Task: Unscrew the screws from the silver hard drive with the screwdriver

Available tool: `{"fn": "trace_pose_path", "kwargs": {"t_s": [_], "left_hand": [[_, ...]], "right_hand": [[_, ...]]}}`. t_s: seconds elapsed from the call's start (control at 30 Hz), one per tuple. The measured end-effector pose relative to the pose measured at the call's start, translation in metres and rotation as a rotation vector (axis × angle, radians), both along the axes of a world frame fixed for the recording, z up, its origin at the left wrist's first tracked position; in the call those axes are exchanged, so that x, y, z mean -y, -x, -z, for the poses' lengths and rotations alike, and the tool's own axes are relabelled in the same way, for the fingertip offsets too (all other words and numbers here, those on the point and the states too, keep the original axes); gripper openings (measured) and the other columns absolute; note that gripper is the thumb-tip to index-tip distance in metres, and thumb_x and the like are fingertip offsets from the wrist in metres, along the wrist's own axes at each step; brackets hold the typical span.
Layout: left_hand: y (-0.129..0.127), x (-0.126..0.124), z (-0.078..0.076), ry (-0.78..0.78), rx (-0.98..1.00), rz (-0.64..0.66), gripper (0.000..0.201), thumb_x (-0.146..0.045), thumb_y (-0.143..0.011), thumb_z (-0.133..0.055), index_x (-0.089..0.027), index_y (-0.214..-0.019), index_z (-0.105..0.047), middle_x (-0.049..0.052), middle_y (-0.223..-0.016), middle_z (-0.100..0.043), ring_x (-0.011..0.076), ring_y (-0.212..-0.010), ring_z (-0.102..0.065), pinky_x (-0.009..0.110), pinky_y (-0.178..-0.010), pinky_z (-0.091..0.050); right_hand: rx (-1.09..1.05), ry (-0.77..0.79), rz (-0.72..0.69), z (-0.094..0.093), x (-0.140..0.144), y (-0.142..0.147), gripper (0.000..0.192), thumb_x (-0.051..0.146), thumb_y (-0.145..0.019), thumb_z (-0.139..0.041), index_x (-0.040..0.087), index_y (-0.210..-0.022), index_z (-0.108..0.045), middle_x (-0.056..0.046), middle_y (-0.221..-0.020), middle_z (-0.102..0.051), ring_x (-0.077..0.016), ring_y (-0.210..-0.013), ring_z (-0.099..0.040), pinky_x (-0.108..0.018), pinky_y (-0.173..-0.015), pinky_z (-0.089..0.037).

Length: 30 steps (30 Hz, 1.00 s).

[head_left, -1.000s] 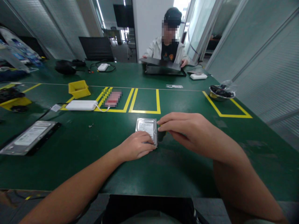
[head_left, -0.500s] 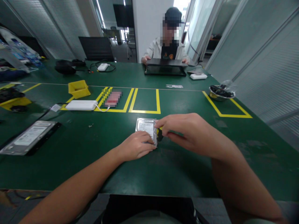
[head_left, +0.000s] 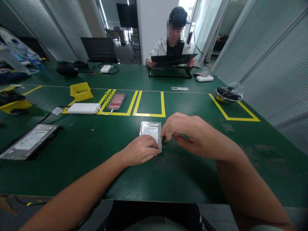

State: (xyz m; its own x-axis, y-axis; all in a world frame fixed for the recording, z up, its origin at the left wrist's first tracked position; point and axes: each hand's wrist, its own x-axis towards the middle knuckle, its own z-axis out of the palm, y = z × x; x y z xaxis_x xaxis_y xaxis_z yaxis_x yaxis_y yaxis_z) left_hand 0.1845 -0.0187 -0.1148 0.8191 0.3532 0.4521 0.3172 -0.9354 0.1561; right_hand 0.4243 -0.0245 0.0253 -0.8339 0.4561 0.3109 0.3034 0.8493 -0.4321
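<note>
A silver hard drive (head_left: 150, 128) with a white label lies face up on the green table. My left hand (head_left: 141, 149) is closed over its near left part, fingers across the label and at the near edge. At the drive's right side, my right hand (head_left: 183, 131) arches with its fingertips pinched on what looks like a short screwdriver (head_left: 165, 140) with a black-and-yellow handle. Most of that tool is hidden by the fingers, and its tip does not show.
Left of me lies a larger drive (head_left: 33, 138) on a black piece. Beyond are tiny loose bits (head_left: 93, 129), a white power strip (head_left: 84, 108), a yellow bin (head_left: 81, 91) and a metal bowl (head_left: 228, 95) of black parts. Across the table, a person (head_left: 172, 48) holds a dark panel (head_left: 173, 59).
My right hand's fingers have shifted and turned slightly around the screwdriver handle. My left hand and the drive stay put. The person opposite has lifted and tilted the dark panel off its frame.
</note>
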Motion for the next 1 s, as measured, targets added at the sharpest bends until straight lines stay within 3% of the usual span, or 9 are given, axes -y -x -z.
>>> {"fn": "trace_pose_path", "kwargs": {"t_s": [0.4, 0.83, 1.0], "left_hand": [[0.0006, 0.0001, -0.0001, 0.016, 0.002, 0.002, 0.018, -0.024, -0.096, -0.056, -0.021, -0.104, -0.072, 0.006, -0.103, -0.07, 0.0216, -0.1, -0.061, 0.038, -0.088, -0.049], [0.002, -0.0004, 0.0003, 0.038, -0.024, -0.001, 0.02, -0.024, -0.096, -0.054, -0.021, -0.106, -0.071, 0.007, -0.104, -0.07, 0.0219, -0.101, -0.061, 0.038, -0.089, -0.049], [0.0017, -0.0008, 0.0012, 0.036, -0.032, 0.004, 0.019, -0.024, -0.096, -0.055, -0.021, -0.107, -0.071, 0.007, -0.104, -0.069, 0.0219, -0.102, -0.061, 0.038, -0.089, -0.049]], "right_hand": [[0.044, -0.052, 0.02, -0.0036, 0.0027, -0.0004, 0.012, 0.012, -0.094, -0.051, 0.017, -0.094, -0.062, -0.006, -0.107, -0.066, -0.0167, -0.099, -0.058, -0.03, -0.087, -0.044], [0.128, -0.067, 0.097, -0.0084, 0.0059, -0.0066, 0.037, 0.002, -0.087, -0.049, 0.019, -0.116, -0.066, -0.007, -0.115, -0.063, -0.0165, -0.102, -0.059, -0.028, -0.089, -0.046], [0.144, -0.096, 0.144, -0.0073, 0.0068, -0.0056, 0.028, 0.01, -0.093, -0.049, 0.018, -0.114, -0.066, -0.008, -0.108, -0.062, -0.0167, -0.094, -0.058, -0.028, -0.081, -0.045]]}}
